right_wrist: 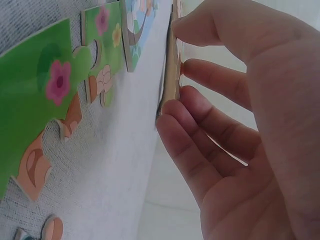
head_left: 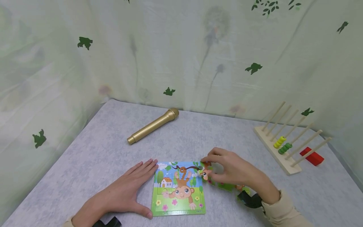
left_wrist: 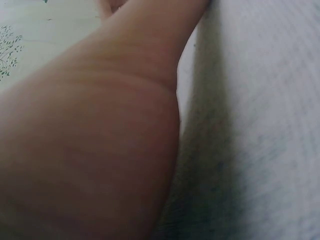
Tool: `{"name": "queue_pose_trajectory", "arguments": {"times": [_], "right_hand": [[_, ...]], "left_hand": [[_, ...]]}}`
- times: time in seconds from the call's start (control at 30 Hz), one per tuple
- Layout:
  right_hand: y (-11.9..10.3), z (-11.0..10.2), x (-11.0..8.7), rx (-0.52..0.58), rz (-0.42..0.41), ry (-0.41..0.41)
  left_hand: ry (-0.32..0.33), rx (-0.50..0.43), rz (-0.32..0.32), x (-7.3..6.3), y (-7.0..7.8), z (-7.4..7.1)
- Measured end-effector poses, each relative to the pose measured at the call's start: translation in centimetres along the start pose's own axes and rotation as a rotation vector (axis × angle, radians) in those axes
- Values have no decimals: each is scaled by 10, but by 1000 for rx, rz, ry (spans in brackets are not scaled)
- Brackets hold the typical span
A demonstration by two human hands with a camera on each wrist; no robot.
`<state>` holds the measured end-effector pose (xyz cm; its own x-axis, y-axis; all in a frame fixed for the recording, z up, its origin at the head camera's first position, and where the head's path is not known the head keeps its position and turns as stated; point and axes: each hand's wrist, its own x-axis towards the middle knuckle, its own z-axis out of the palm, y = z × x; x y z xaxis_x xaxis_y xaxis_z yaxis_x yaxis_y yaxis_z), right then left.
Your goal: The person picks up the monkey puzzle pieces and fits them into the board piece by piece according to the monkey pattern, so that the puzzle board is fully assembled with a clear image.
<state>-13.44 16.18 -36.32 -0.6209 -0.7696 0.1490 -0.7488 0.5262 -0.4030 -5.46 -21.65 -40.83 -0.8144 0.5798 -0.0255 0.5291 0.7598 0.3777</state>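
Note:
A square monkey jigsaw puzzle (head_left: 178,189) lies flat on the table, its picture showing a monkey hanging from a branch. My left hand (head_left: 127,186) rests on the table with straight fingers, its fingertips and thumb at the puzzle's left edge. At the puzzle's upper right, my right hand (head_left: 227,165) pinches a puzzle piece (right_wrist: 171,70) by its edges, thumb on one side and fingers on the other. That piece appears nearly edge-on in the right wrist view. Loose pieces lie under and beside the right hand, among them a green piece (right_wrist: 42,75) with a pink flower. The left wrist view is mostly skin.
A gold toy microphone (head_left: 153,126) lies behind the puzzle. To the right stands a wooden peg rack (head_left: 276,151) with yellow and green beads, and a red block (head_left: 312,156) lies beyond it. A printed curtain (head_left: 181,56) hangs along the table's back.

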Motion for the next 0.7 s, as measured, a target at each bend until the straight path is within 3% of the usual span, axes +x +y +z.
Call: {"name": "queue_pose_trajectory", "arguments": {"times": [0.7], "right_hand": [[-16, 11, 20, -5, -85, -43]], "left_hand": [[8, -12, 5, 0, -1, 1]]}}
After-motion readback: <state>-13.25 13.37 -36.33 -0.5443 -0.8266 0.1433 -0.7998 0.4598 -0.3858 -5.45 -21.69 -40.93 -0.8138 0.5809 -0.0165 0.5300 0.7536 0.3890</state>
